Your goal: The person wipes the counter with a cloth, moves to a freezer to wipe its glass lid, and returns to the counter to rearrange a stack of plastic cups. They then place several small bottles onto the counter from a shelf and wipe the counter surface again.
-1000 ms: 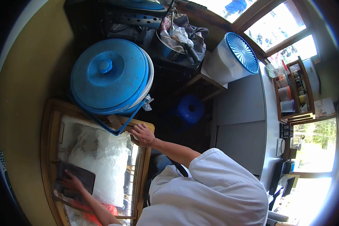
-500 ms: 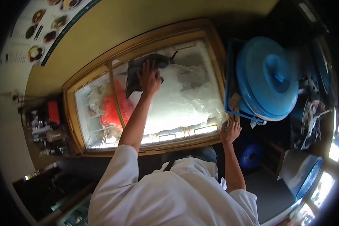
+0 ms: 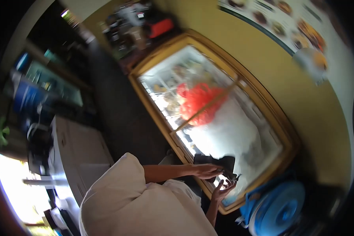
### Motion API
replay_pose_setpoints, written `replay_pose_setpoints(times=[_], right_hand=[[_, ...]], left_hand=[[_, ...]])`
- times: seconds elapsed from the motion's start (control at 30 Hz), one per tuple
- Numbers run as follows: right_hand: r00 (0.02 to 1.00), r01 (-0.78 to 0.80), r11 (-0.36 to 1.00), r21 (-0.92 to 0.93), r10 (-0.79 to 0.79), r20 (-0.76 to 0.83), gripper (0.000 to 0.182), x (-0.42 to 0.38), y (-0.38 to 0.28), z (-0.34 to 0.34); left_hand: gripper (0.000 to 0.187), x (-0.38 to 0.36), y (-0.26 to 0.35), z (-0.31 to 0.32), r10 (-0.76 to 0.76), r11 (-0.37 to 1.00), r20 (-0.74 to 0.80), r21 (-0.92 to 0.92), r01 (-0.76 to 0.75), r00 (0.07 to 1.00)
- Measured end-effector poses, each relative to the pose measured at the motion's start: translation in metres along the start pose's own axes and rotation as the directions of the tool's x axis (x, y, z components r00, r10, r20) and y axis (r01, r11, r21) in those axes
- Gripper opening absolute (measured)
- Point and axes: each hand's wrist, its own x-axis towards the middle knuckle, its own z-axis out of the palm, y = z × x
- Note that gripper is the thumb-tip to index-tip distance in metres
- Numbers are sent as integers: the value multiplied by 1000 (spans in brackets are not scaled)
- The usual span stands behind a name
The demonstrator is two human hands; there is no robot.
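Blk bag [image 3: 226, 162] in L hand [image 3: 207, 170], R hand [image 3: 222, 190] nr

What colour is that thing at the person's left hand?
Black or very dark grey. The thing at the left hand shows best in the head view.

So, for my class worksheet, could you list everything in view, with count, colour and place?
glass-topped chest freezer: 1, brown-yellow frame, centre right
plastic bag: 1, red, inside the freezer
frosty mass: 1, white, beside the bag, contents unclear
flat cloth or pouch: 1, black, at the hands, over the freezer
lidded tub: 1, blue, lower right
menu poster: 1, mostly white, upper right wall
box: 1, red, beyond the freezer
cabinet: 1, pale grey, left
blurred items: several, mixed colours, upper left
shirt: 1, white, bottom
left hand: 1, bare, at the cloth or pouch
right hand: 1, bare, just below the left
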Motion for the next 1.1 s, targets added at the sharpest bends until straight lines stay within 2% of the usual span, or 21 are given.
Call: replay_pose_setpoints(times=[0.07, 0.1, 0.17, 0.2, 0.27, 0.33, 0.37, 0.4, 0.47, 0.5, 0.57, 0.6, 0.63, 0.67, 0.73, 0.77, 0.87, 0.93, 1.0, 1.07, 1.1], right_hand=[[997, -9, 985, 172, -4, 75, 93, 20, -57, 25], [969, -38, 965, 260, -28, 245, 101, 30, -84, 31], [881, -44, 952, 303, -106, 461, 66, 41, -98, 56], [801, -36, 963, 267, -132, 584, 47, 46, -108, 67], [591, 21, 972, 236, -202, 781, 24, 43, -145, 93], [463, 166, 957, 240, -290, 838, 20, 27, -180, 124], [426, 92, 969, 230, -247, 871, 20, 8, -211, 136], [346, 179, 943, 280, -327, 879, 21, -7, -216, 155], [189, 329, 855, 401, -475, 859, 23, -40, -226, 192], [52, 291, 865, 408, -440, 897, 27, -63, -244, 205], [-139, 305, 839, 451, -429, 892, 30, -121, -265, 235], [-230, 310, 827, 469, -414, 881, 32, -151, -274, 247], [-375, 265, 799, 540, -431, 821, 35, -182, -285, 261], [-468, 247, 792, 558, -407, 784, 35, -215, -296, 269], [-623, 205, 781, 590, -361, 694, 35, -286, -324, 279], [-669, 165, 826, 539, -308, 676, 34, -320, -329, 282], [-730, 147, 773, 617, -336, 595, 34, -412, -361, 283], [-777, 117, 786, 607, -308, 549, 37, -456, -366, 292], [-800, 96, 770, 631, -318, 510, 40, -496, -374, 297], [-815, 81, 784, 616, -303, 494, 43, -531, -385, 306], [-823, 79, 791, 606, -292, 488, 44, -546, -390, 312]], left_hand=[[58, -35, -7, -7, 17, 1000, -128, 2, -17, 992], [52, -53, -14, -9, 89, 992, -253, -61, -108, 963], [43, -84, -34, -11, 214, 942, -490, -125, -311, 845], [43, -96, -52, -15, 202, 936, -575, -124, -328, 793], [45, -164, -31, -24, 9, 896, -635, -338, -287, 773], [49, -197, -61, -12, -5, 841, -811, -320, -436, 585], [49, -236, -48, -3, -122, 795, -824, -415, -442, 553], [50, -274, -41, 5, -227, 744, -820, -495, -450, 526], [44, -305, -83, 35, -217, 779, -937, -335, -530, 273], [41, -321, -106, 50, -204, 802, -969, -249, -543, 142], [35, -366, -143, 89, -249, 810, -968, -188, -555, -35], [32, -388, -158, 112, -272, 815, -955, -162, -557, -119], [27, -412, -160, 135, -294, 764, -926, -79, -640, -237], [27, -432, -172, 160, -340, 733, -889, -47, -679, -305], [27, -474, -194, 207, -415, 677, -808, 33, -735, -418], [29, -493, -202, 228, -446, 683, -732, 94, -724, -515], [39, -546, -213, 283, -512, 726, -462, 217, -652, -724], [40, -581, -220, 318, -556, 735, -271, 279, -617, -785], [45, -611, -234, 355, -541, 801, -94, 247, -546, -836], [39, -643, -230, 385, -485, 873, 195, 166, -459, -852], [33, -664, -216, 394, -383, 919, 294, 30, -392, -876]])
